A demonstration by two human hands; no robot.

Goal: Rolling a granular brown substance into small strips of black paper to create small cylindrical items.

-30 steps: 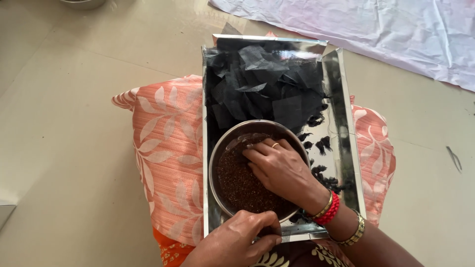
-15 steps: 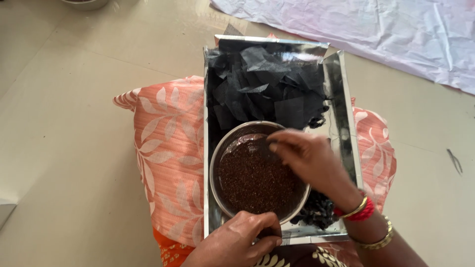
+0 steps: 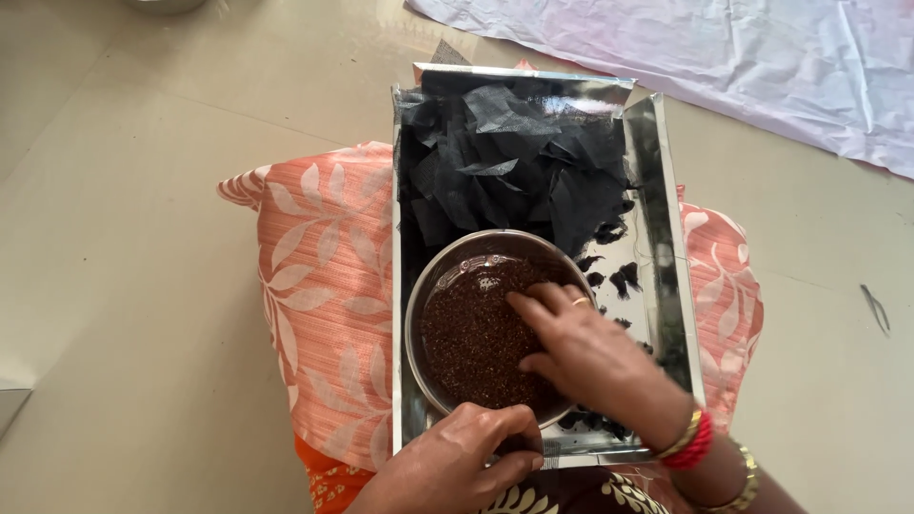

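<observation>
A round steel bowl point(image 3: 427, 306) full of small dark brown seeds point(image 3: 468, 345) stands in the near part of a shiny rectangular steel tray point(image 3: 661, 249). My right hand point(image 3: 590, 357), with a ring and red and gold bangles at the wrist, lies palm down on the seeds, fingers pointing left. My left hand point(image 3: 457, 466) grips the bowl's near rim. Several black net fabric pieces point(image 3: 509, 176) are heaped in the far half of the tray.
The tray rests on an orange leaf-print cushion point(image 3: 319, 286) on a beige tiled floor. A pale lilac cloth point(image 3: 724, 57) is spread at the far right. Small black scraps point(image 3: 614, 278) lie on the tray beside the bowl. A thin dark object point(image 3: 876, 306) lies on the floor at right.
My right hand lifted from the seeds and moved toward the far rim, then came back down onto the seeds. My left hand stayed on the bowl's rim.
</observation>
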